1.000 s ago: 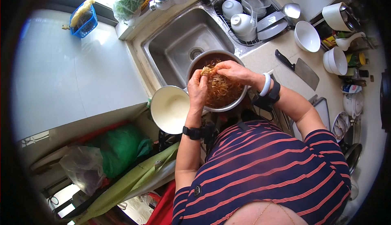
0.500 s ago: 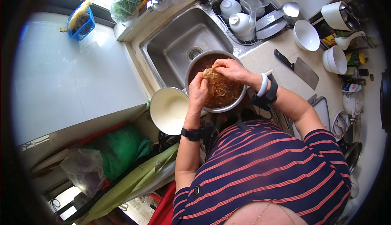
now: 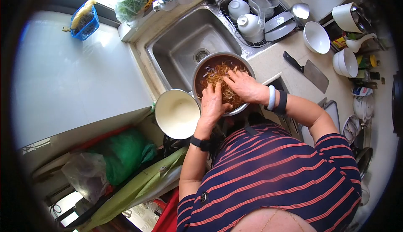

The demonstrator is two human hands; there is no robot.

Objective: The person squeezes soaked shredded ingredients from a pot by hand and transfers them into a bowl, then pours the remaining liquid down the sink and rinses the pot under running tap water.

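A round metal basin (image 3: 196, 81) at the sink's near edge holds reddish-brown liquid and a tangle of thin yellow-brown strands (image 3: 218, 73). I cannot tell what food the strands are. My left hand (image 3: 213, 102) lies over the basin's near left side, fingers spread and touching the strands. From the right, my right hand (image 3: 247, 86) reaches in with its fingers stretched out flat on the tangle. Neither hand grips a clump. Just left of the basin is a cream-coloured bowl (image 3: 177, 114), with nothing seen inside it.
Behind the basin is a steel sink (image 3: 180, 43). A dish rack (image 3: 256, 44) with bowls stands at the back. On the right counter lie a cleaver (image 3: 312, 74) and white bowls (image 3: 316, 38). A blue basket (image 3: 87, 26) sits on the left ledge.
Both hands were pinching a clump of strands together above the basin. They have let go, moved apart and lowered, and their fingers now spread on the strands.
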